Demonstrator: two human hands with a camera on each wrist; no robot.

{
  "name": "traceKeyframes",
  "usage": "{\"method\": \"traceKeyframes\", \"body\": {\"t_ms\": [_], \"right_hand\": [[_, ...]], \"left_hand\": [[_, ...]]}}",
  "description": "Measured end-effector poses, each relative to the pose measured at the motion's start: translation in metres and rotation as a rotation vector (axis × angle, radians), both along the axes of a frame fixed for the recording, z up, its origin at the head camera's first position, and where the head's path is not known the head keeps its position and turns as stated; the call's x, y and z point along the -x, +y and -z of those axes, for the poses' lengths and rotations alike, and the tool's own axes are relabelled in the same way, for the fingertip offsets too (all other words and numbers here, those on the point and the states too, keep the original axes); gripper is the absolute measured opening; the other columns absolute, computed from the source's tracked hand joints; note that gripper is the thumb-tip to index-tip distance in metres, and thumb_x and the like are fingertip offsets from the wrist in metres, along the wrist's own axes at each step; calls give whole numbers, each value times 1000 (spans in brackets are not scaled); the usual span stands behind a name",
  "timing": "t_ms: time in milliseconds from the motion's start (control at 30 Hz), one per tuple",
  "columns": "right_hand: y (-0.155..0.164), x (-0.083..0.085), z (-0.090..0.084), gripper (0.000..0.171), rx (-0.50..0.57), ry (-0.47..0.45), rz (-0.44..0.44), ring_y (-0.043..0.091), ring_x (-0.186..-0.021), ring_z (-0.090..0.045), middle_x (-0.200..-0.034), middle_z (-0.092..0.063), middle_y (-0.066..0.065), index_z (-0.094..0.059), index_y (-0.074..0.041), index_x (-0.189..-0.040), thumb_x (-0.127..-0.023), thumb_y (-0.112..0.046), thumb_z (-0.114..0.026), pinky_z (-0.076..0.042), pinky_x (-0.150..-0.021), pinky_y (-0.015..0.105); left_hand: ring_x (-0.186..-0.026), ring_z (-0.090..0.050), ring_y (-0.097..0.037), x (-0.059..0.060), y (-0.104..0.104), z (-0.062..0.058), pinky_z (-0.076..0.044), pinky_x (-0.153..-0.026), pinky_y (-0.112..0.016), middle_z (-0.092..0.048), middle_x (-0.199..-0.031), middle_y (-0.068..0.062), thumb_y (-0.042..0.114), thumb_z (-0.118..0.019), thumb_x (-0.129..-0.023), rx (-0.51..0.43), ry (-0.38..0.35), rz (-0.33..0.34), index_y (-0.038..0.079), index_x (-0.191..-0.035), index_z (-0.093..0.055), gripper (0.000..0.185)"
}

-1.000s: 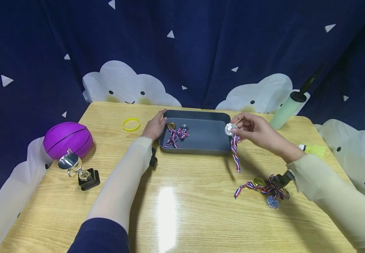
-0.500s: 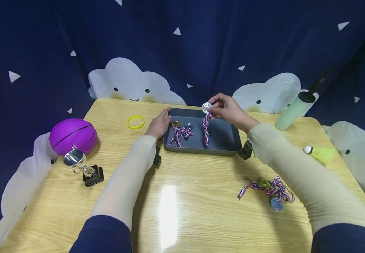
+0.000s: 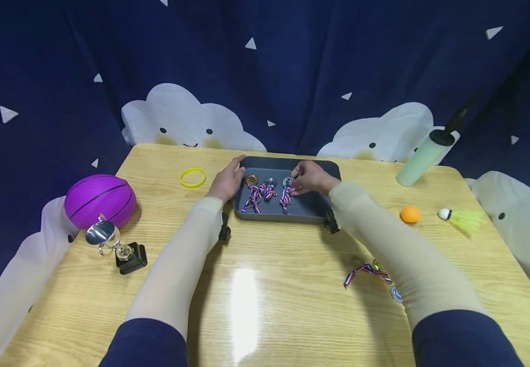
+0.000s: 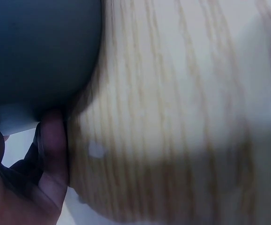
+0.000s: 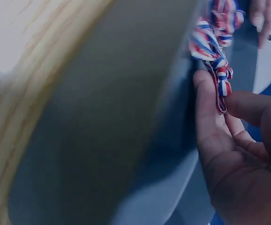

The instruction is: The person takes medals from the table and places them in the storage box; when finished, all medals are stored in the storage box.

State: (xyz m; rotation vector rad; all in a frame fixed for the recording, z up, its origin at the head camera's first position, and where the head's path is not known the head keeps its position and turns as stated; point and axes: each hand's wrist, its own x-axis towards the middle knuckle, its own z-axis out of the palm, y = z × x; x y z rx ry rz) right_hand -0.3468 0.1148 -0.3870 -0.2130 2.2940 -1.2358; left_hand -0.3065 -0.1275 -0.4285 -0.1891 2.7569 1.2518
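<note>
Your left hand [image 3: 225, 183] grips the gray rectangular tray [image 3: 312, 204]; your right hand [image 3: 311, 178] pinches striped ribbon [image 5: 223, 86] inside. Only head view shows your beige sleeve [image 3: 402, 250] part-hiding shiny medals [image 3: 396, 294] in front.

silver medal [image 3: 287, 181] | lowered into tray [image 3: 269, 217] | right grip [image 3: 310, 177] | down too

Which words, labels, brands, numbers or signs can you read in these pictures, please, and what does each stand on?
No word, label, brand, number or sign is readable in any view.
Medals in the tray and on the table: face markings too small to read.
Trophy: any lettering too small to tell.
Yellow band: any print too small to tell.
</note>
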Motion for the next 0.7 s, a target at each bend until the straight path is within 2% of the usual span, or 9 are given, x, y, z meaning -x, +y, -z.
{"method": "traceKeyframes", "body": {"t_ms": [67, 167, 267, 367, 500, 600, 700], "right_hand": [[1, -2, 3, 19, -89, 62, -18, 7, -59, -65, -80, -57, 6, -53, 9, -110, -95, 8, -65, -64, -62, 22], [2, -3, 5, 18, -255, 207, -72, 7, -60, -60, -85, -60, 6, -57, 5, -106, -94, 1, -70, -58, -57, 19], [-2, -3, 7, 13, -407, 352, -147, 12, -69, -56, -90, -62, 7, -62, 2, -101, -95, -6, -71, -52, -63, 23], [-7, -3, 8, 12, -476, 428, -211, 18, -78, -56, -91, -64, 8, -63, 0, -98, -99, -11, -68, -50, -73, 32], [-2, -4, -2, 15, -444, 495, -220, 24, -85, -57, -94, -64, 11, -62, 1, -100, -103, -14, -63, -50, -81, 40], [12, -7, -15, 11, -382, 546, -212, 24, -85, -57, -93, -63, 12, -61, 2, -100, -103, -9, -61, -49, -80, 38], [31, -15, -27, 8, -326, 597, -252, 22, -82, -56, -90, -63, 12, -62, 1, -99, -102, -6, -60, -47, -75, 33]], "left_hand": [[-158, -35, -37, 0, 2, 1, -28, -133, -53, -37, -171, -8, 35, -34, -115, -2, 1, 2, 32, -167, -27, 52], [-157, -37, -38, 1, 4, 3, -29, -133, -53, -38, -170, -9, 35, -35, -115, -2, 6, 4, 31, -167, -28, 52], [-156, -39, -40, 1, 1, 2, -31, -132, -54, -40, -169, -10, 35, -35, -115, 7, 13, 2, 31, -167, -28, 52], [-155, -39, -41, -2, -3, 0, -31, -131, -54, -39, -169, -12, 35, -34, -115, 26, 10, 2, 30, -167, -27, 53], [-157, -36, -40, -2, -5, -1, -29, -133, -53, -36, -171, -11, 36, -32, -115, 34, 4, 6, 30, -168, -25, 53], [-158, -35, -39, -1, -3, -2, -28, -133, -53, -35, -171, -10, 36, -33, -115, 25, 4, 6, 30, -168, -26, 53], [-158, -36, -39, 0, -1, -3, -28, -133, -52, -35, -171, -9, 34, -33, -115, 27, 2, 4, 31, -168, -25, 53]]}}
